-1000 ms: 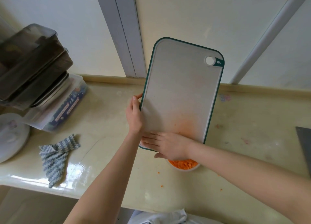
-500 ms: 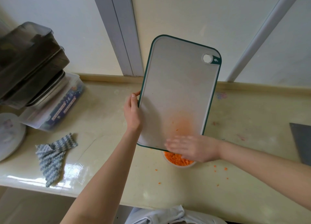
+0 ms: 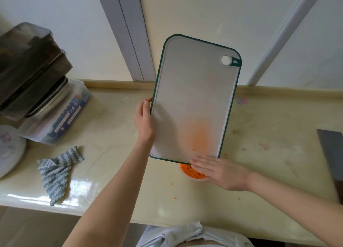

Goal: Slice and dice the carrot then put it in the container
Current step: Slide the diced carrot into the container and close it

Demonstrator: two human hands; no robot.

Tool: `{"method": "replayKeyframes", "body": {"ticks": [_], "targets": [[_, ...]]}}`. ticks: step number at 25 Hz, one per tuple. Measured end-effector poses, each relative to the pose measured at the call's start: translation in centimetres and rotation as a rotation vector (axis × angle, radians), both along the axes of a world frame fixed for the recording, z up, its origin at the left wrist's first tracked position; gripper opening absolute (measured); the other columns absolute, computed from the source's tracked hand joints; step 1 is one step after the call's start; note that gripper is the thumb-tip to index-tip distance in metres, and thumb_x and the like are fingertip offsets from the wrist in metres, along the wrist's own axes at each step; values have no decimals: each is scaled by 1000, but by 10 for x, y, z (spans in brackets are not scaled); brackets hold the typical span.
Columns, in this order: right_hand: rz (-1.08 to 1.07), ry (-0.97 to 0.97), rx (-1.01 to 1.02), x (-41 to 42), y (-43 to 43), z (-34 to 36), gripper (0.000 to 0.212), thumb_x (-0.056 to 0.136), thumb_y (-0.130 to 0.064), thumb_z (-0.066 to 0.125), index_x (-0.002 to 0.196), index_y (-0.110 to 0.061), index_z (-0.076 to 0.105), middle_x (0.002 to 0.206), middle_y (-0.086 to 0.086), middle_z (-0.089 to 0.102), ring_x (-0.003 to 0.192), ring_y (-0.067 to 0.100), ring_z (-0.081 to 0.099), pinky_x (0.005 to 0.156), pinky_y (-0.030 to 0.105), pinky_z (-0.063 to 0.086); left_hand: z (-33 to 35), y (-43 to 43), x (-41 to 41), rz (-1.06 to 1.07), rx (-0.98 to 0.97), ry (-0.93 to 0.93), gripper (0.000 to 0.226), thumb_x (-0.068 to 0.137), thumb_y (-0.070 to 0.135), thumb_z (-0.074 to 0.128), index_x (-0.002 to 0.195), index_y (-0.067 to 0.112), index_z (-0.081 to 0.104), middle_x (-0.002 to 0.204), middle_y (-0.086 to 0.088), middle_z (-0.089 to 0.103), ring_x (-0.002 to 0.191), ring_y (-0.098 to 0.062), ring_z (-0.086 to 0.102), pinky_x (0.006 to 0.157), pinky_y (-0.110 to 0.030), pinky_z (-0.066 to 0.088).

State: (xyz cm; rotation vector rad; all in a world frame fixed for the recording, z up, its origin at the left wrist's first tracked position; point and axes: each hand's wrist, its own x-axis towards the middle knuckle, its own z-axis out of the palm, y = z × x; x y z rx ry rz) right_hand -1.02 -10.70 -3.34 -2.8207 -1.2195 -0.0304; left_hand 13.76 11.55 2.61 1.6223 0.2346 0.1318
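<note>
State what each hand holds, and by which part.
Left hand grips the cutting board by its left long edge. Right hand holds nothing; its fingers lie flat.

No words or numbers are readable. The clear box (image 3: 61, 116) at the far left carries colourful labels, too blurred to read. The cutting board (image 3: 194, 98) has a small white mark (image 3: 235, 62) at its far right corner.
</note>
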Motion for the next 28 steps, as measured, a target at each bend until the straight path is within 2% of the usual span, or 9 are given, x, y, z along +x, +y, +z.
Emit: {"method": "replayKeyframes", "body": {"ticks": [2, 4, 7, 11, 15, 18, 22, 25, 28], "targets": [[-95, 5, 50, 11, 4, 7, 53, 106, -34, 15, 143, -5, 37, 150, 7, 36, 140, 18, 28, 118, 31, 14, 3, -2, 0, -10, -11, 7, 28, 92, 30, 46, 105, 13, 65, 94, -5, 65, 87, -12, 57, 79, -26, 45], [-132, -16, 16, 11, 7, 2, 56, 105, -38, 11, 145, -5, 34, 152, 8, 34, 143, 19, 23, 117, 32, 12, 6, -5, 0, -18, -10, 37, 20, 92, 24, 54, 107, 14, 64, 86, 4, 64, 78, -6, 56, 72, -15, 44], [-74, 19, -50, -13, -2, -16, 55, 106, -37, 11, 145, -7, 35, 152, 6, 34, 142, 18, 24, 117, 33, 13, 8, -6, -2, -55, 44, 40, 13, 93, 24, 55, 100, 21, 66, 76, 11, 63, 67, -2, 55, 64, -16, 45], [-86, 30, 88, -27, -18, -3, 50, 106, -32, 19, 133, -8, 54, 137, 4, 56, 129, 17, 45, 104, 33, 39, 9, -5, -5, -41, 96, 4, 15, 95, 21, 50, 94, 21, 66, 78, 16, 64, 64, 9, 54, 65, -17, 44], [-211, -36, 40, -14, 3, 6, 55, 106, -36, 13, 142, -5, 41, 150, 6, 38, 140, 19, 29, 116, 34, 16, 18, -3, -12, -25, 76, -45, 17, 96, 17, 49, 94, 19, 65, 79, 16, 63, 64, 11, 53, 65, -12, 44], [-279, 23, -34, -22, 5, -4, 62, 105, -39, 6, 140, -2, 41, 149, 10, 40, 139, 23, 37, 117, 32, 9, 28, -1, -15, 2, 58, -89, 17, 96, 15, 49, 94, 18, 66, 80, 16, 62, 65, 13, 52, 66, -9, 44], [-310, 53, 35, -41, 1, 1, 62, 106, -33, 10, 126, -1, 60, 132, 11, 59, 123, 24, 55, 116, 32, 14, 34, 11, -11, 74, 28, -126, 25, 95, 16, 49, 107, 4, 67, 92, 7, 66, 79, 4, 55, 76, -14, 45], [-435, 58, 85, -28, 11, 17, 61, 105, -37, 13, 133, 0, 52, 142, 12, 50, 134, 22, 40, 116, 32, 16, 36, 13, -15, 88, 15, -142, 26, 95, 15, 49, 112, 4, 66, 99, 2, 66, 87, -3, 56, 82, -17, 45], [-522, 70, 189, -29, 24, 15, 68, 103, -43, 5, 142, 2, 39, 152, 13, 33, 143, 20, 27, 117, 29, 16, 37, 11, -19, 86, 13, -147, 27, 95, 16, 50, 113, 3, 66, 103, -4, 68, 88, -3, 56, 82, -19, 46]]}}
